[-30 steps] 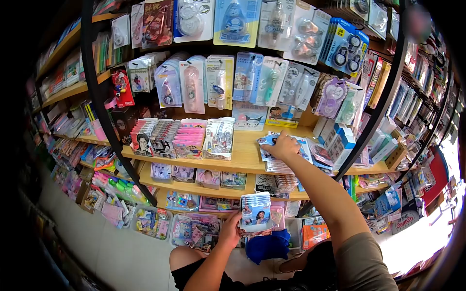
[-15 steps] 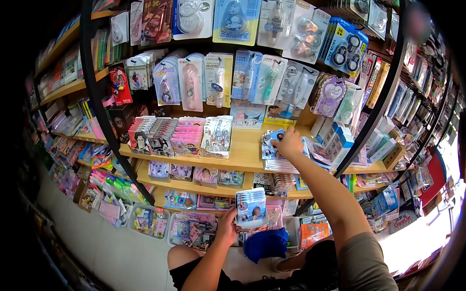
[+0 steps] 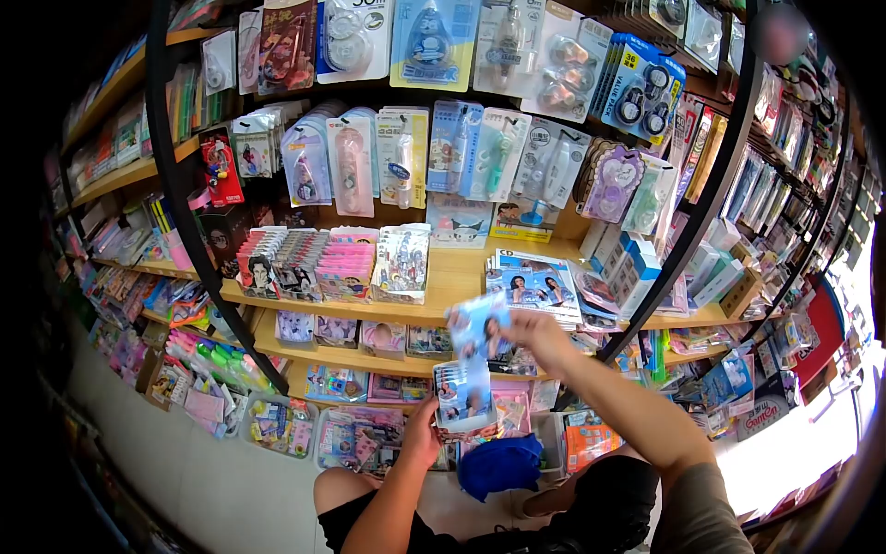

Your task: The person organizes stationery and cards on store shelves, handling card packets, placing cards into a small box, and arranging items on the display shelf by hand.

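Note:
My left hand point(image 3: 424, 432) grips a stack of small blue picture packets point(image 3: 464, 404) in front of the lower shelves, held by its left side. Above the stack, my right hand point(image 3: 533, 334) pinches a light blue picture packet point(image 3: 478, 325), blurred by motion, whose lower end overlaps the top of the stack. Whether the two touch I cannot tell. On the wooden shelf point(image 3: 457, 268) behind lies a pile of flat blue picture packs point(image 3: 533, 282).
Boxes of upright packets point(image 3: 346, 268) stand left on the shelf, small boxes point(image 3: 630, 272) to the right. Blister packs point(image 3: 498, 157) hang above. Black posts point(image 3: 198, 212) flank the shelf. Below are plastic bins point(image 3: 280, 425) and a blue cloth bag point(image 3: 501, 464).
My right hand has left the pile on the shelf and come down toward my left hand with a packet in its fingers. The left hand still holds the stack.

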Available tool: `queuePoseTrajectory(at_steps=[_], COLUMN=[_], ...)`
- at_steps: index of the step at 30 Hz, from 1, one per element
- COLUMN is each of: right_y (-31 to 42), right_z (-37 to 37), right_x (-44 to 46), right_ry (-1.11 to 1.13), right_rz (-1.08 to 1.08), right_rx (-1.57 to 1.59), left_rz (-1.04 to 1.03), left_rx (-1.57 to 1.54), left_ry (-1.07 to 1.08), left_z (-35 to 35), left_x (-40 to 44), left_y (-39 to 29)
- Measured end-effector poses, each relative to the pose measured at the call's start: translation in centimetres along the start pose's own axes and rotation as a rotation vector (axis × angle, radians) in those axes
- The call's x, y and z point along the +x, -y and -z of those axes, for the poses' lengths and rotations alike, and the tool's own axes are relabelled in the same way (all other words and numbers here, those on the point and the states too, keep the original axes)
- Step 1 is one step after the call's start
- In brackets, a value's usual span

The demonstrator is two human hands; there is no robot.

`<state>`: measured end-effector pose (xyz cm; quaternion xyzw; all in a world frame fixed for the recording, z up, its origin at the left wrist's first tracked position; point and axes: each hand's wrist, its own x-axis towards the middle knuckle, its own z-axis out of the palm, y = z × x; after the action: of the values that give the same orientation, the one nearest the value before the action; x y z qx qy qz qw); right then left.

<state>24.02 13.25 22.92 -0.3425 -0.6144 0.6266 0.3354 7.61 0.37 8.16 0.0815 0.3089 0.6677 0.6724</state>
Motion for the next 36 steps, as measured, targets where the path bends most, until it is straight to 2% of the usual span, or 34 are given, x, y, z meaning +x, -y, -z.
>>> queuePoseTrajectory(at_steps=[4, 8, 11, 14, 17, 20, 23, 26, 29, 31, 34, 36], right_y=[-3.7, -8.3, -8.8, -8.2, -8.8, -8.9, -7.7, -6.0, -3.4, -2.2, -0.2, 0.4], right_z=[-3.2, -3.8, -3.3, -3.8, -3.6, -3.5, -3.3, -2.2, -0.5, 1.2, 1.5, 1.7], right_x=[-4.2, -5.0, -5.9, -6.5, -6.6, -6.8, -7.0, -6.1, -3.6, -0.9, 2.4, 4.5], right_ry=[0.007, -0.091, -0.076, -0.105, -0.119, -0.135, -0.245, -0.298, -0.431, -0.558, -0.769, -0.799], right_rz=[-0.069, 0.027, 0.064, -0.036, 0.047, 0.157, 0.423, 0.33, 0.487, 0.588, 0.397, 0.203], right_rx=[-0.071, -0.152, -0.393, -0.246, -0.272, -0.427, -0.651, -0.616, -0.78, -1.024, -1.184, -1.269], left_rz=[-0.001, 0.002, 0.007, 0.006, -0.002, 0.005, -0.002, -0.016, -0.014, -0.013, -0.014, -0.006], left_rx=[-0.005, -0.018, 0.012, 0.03, 0.023, 0.021, 0.03, 0.016, 0.003, 0.007, 0.015, 0.002], left_ry=[0.012, 0.025, 0.024, 0.0, -0.005, 0.012, 0.042, 0.024, -0.007, -0.007, -0.004, -0.025], left_z=[0.1, 1.2, 1.7, 0.8, 0.8, 1.4, 0.8, 0.6, 0.9, 0.9, 0.6, 0.6], left_x=[-0.2, 0.5, 0.5, -0.1, 0.0, 0.4, 0.0, -0.1, 0.1, 0.1, -0.1, -0.1], left_y=[0.4, 0.9, 1.2, 1.0, 1.3, 1.4, 1.0, 0.8, 1.0, 1.1, 1.0, 1.1])
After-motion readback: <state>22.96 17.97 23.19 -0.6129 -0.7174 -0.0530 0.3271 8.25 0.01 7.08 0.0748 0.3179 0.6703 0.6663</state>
